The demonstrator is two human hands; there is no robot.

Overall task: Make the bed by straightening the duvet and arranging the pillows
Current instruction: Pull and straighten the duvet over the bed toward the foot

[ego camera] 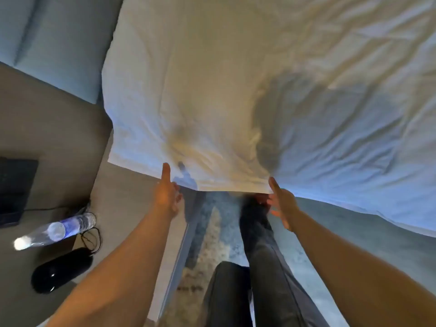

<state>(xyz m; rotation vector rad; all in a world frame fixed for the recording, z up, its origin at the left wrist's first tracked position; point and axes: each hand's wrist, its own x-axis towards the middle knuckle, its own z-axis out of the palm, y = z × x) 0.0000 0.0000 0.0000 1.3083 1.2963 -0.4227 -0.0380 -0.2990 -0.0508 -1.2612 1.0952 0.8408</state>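
We lose the duvet (pixel 259 90) past the top and right edges; its hem hides the end of our leg (pixel 259 244) and, in blur, meets our left hand (pixel 166 194) and right hand (pixel 282 204), so neither grip reads. A dark slab (pixel 14 190) is cropped left.

"What sat on the surface (pixel 47 128)?"

"A clear plastic bottle (pixel 56 230) with a white cap. Just beside it, toward the near edge, was a glossy black oval object (pixel 61 270), and a thin black cable (pixel 90 239) looped by them."

"Anything else?"

"A dark flat device (pixel 14 190) lay at the left edge. A blue padded panel (pixel 59 43) stood behind, and a blue-and-beige rug (pixel 207 232) covered the floor."
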